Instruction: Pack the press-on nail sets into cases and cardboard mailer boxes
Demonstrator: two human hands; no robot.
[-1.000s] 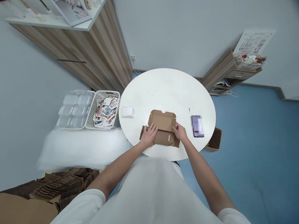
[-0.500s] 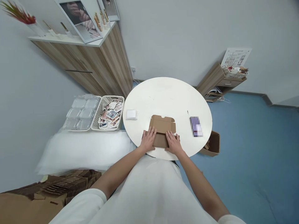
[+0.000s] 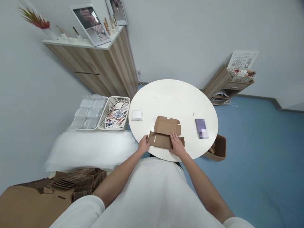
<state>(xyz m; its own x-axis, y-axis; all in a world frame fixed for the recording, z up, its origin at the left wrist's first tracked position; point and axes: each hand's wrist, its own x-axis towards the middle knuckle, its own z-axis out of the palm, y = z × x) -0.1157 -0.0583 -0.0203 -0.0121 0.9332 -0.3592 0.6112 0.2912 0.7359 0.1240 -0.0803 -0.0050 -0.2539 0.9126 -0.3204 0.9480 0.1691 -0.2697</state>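
A partly folded brown cardboard box [image 3: 167, 125] lies on the white round table [image 3: 173, 95] near its front edge, its lid panel spread toward the far side. My left hand [image 3: 144, 144] is at the box's left end, fingers curled at the side flap; the fingertips are too small to make out fully. Across the right part of the box's near panel lies my right hand [image 3: 176, 144], its fingers stretched out and pressing on the cardboard. A small white stack [image 3: 137, 115] rests on the table to the left, and a purple packet [image 3: 201, 128] to the right.
Left of the table are a white basket of printed cards [image 3: 116, 114], clear plastic trays [image 3: 87, 112] and white sheeting [image 3: 90, 147]. Folded cardboard [image 3: 76, 183] fills the lower left. An open carton [image 3: 219, 148] stands on the floor at right. Wooden cabinets stand behind.
My left hand has moved off the box's near panel to its left end, uncovering a white slot there. My right hand stays on the panel. The view has shifted slightly.
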